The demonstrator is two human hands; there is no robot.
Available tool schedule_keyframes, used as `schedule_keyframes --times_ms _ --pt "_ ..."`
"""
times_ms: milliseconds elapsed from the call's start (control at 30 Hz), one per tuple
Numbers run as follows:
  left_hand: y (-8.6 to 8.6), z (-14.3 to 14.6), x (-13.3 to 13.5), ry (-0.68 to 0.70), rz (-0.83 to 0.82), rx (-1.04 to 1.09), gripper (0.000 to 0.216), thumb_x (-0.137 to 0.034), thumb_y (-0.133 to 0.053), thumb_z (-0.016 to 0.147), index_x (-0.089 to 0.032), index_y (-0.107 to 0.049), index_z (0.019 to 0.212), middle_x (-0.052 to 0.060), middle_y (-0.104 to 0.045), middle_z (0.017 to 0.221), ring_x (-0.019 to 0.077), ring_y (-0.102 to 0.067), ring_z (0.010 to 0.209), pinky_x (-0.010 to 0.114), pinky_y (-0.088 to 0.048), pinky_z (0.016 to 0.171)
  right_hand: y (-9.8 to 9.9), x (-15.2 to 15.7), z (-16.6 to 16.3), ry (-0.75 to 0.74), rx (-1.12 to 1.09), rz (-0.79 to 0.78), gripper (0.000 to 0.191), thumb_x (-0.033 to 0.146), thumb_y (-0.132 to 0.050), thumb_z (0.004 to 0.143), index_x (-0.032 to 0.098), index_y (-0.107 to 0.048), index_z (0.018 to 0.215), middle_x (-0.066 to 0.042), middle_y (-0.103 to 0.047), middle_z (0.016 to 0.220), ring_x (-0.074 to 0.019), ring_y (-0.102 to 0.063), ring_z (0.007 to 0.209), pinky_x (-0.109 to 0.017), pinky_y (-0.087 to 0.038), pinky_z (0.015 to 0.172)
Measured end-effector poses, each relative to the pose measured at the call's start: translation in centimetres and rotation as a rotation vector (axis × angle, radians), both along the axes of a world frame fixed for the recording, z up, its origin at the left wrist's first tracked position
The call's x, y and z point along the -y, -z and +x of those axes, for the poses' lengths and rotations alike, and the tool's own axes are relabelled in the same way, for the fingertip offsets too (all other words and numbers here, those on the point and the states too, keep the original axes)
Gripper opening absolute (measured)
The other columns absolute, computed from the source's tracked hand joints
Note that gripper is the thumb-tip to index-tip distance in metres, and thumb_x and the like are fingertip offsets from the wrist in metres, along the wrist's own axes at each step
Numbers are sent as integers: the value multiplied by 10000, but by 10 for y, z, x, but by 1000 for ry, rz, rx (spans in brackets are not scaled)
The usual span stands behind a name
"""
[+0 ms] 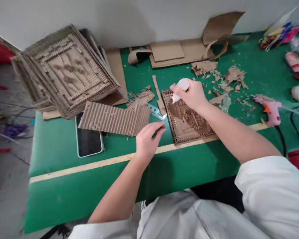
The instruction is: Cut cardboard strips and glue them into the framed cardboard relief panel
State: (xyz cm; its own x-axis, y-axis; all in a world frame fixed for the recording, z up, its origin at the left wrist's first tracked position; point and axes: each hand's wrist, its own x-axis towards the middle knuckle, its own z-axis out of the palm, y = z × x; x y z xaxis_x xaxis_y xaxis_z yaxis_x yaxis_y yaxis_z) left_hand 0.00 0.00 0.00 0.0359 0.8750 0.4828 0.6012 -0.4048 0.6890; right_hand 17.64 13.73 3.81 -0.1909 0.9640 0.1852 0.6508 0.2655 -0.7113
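Note:
My right hand (190,94) is closed around a small white glue bottle (180,89), its tip pointing down at the upper left part of a decorated cardboard plaque (188,121) lying on the green table (64,186). My left hand (148,139) rests on the table just left of the plaque, with its fingertips pinched on a small brown cardboard scrap (161,127) at the edge of a corrugated cardboard sheet (114,119).
A stack of finished cardboard plaques (64,69) leans at the back left. A phone (89,141) lies under the corrugated sheet. A pink glue gun (270,109) sits right; flat cardboard (179,51) and torn scraps (226,78) lie behind. A ruler (155,111) lies left of the plaque.

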Motion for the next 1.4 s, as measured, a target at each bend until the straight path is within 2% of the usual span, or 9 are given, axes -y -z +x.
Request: schedule_keyframes --times_ms 167,367,433,533,700,800,1000,1200,1400 --pt "-1 1 1 -15 -13 29 153 -161 -631 827 -179 -692 966 39 -728 912 136 -690 824 243 -598 771 -12 -1 6 44 -130 69 617 753 -477 724 141 -552 697 -4 -538 646 -52 -446 599 -215 -316 584" --pt "-1 0 0 -39 -32 82 133 -143 -643 810 -171 -700 927 34 -701 878 118 -672 794 213 -594 708 -62 11 14 102 -468 278 500 649 -543 769 155 -571 701 -2 -499 633 -51 -418 540 -232 -363 564" --pt "0 -1 -1 -37 -38 87 138 -143 -642 810 -171 -700 932 31 -696 868 113 -668 780 211 -592 706 -71 14 16 128 -503 304 496 661 -514 782 169 -573 754 0 -498 684 -44 -408 515 -231 -367 539" --pt "0 -2 -1 -22 -45 101 145 -148 -637 816 -171 -697 946 33 -694 877 111 -663 781 213 -592 702 -63 14 17 139 -415 269 537 706 -504 755 172 -554 750 5 -490 672 -45 -413 526 -223 -355 534" --pt "-1 0 0 -20 -37 87 144 -157 -632 822 -178 -697 949 32 -695 880 111 -661 780 219 -593 694 -20 6 16 100 -181 110 628 772 -466 719 146 -512 730 8 -495 663 -44 -415 601 -209 -327 584" --pt "-2 0 0 -24 -35 78 136 -164 -630 825 -182 -700 941 31 -698 871 116 -664 766 229 -596 682 -7 4 14 74 -81 42 636 782 -439 727 148 -478 721 13 -463 646 -39 -374 581 -211 -283 576" --pt "-3 0 0 -21 -20 50 137 -146 -638 816 -167 -698 938 37 -701 867 111 -663 761 219 -592 692 -5 4 7 43 65 -48 564 705 -506 751 150 -443 680 7 -430 612 -51 -348 565 -221 -236 580" --pt "-4 0 0 -19 1 45 140 -124 -643 808 -150 -695 935 41 -703 857 102 -661 759 198 -589 689 -8 2 6 63 38 -8 516 655 -504 785 148 -447 707 6 -435 635 -49 -339 581 -218 -242 593" --pt "-5 0 0 -15 -23 40 137 -143 -626 824 -164 -690 943 40 -709 878 113 -668 769 222 -598 691 -15 4 9 57 65 -61 466 599 -547 787 141 -477 732 2 -466 652 -52 -363 594 -223 -258 605"
